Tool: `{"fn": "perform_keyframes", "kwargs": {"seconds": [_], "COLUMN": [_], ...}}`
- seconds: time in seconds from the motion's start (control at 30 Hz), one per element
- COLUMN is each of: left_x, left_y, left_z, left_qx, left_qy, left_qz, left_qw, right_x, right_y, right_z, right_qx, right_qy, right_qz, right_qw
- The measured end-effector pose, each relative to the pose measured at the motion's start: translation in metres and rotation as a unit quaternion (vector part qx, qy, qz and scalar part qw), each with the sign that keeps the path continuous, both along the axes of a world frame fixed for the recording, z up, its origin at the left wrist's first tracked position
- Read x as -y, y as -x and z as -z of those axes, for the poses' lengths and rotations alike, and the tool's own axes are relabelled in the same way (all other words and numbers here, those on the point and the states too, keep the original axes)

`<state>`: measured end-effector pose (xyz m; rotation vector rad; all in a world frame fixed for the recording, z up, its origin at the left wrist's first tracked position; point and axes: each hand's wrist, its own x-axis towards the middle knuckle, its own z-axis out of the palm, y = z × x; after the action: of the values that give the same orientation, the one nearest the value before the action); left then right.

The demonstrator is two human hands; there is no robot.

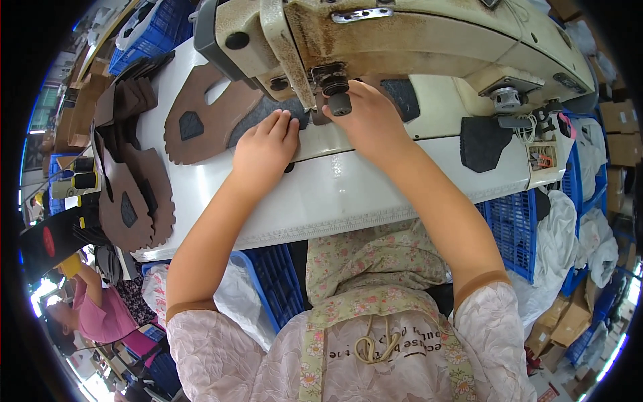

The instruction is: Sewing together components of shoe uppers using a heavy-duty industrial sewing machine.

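Both hands are at a beige sewing machine (415, 50) with brown stains. My left hand (264, 149) lies flat, palm down, its fingers close together on a dark grey section of a brown cut piece (224, 114). That piece resembles a shoe upper, with a cut-out opening and a dark patch. My right hand (367, 120) curls in from the other side of the needle area, closed on the edge of the brown material. A black knob (339, 102) hides part of its fingertips. Dark textured material (400, 97) shows beyond the right hand.
More brown pieces (127, 208) lie stacked at the left of the white table (321, 181). A black cut piece (483, 143) rests on the right. Thread cones (84, 181) stand at far left. Blue crates (512, 224) sit below; another person (107, 308) works at lower left.
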<state>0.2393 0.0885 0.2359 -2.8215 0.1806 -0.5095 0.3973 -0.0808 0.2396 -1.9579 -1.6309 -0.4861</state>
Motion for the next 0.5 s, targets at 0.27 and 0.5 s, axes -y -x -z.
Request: {"fn": "perform_keyframes", "kwargs": {"seconds": [0.27, 0.5], "left_x": [0.014, 0.000], "left_y": [-0.009, -0.005], "left_z": [-0.014, -0.017], "left_qx": [-0.051, -0.030], "left_qy": [0.042, 0.070], "left_qz": [-0.047, 0.013], "left_qw": [0.997, 0.997], "right_x": [-0.004, -0.002], "right_y": [-0.004, -0.004], "right_z": [0.003, 0.003], "right_qx": [-0.018, -0.040], "right_qy": [0.005, 0.015], "right_qz": [0.011, 0.008], "right_qw": [1.000, 0.999]}}
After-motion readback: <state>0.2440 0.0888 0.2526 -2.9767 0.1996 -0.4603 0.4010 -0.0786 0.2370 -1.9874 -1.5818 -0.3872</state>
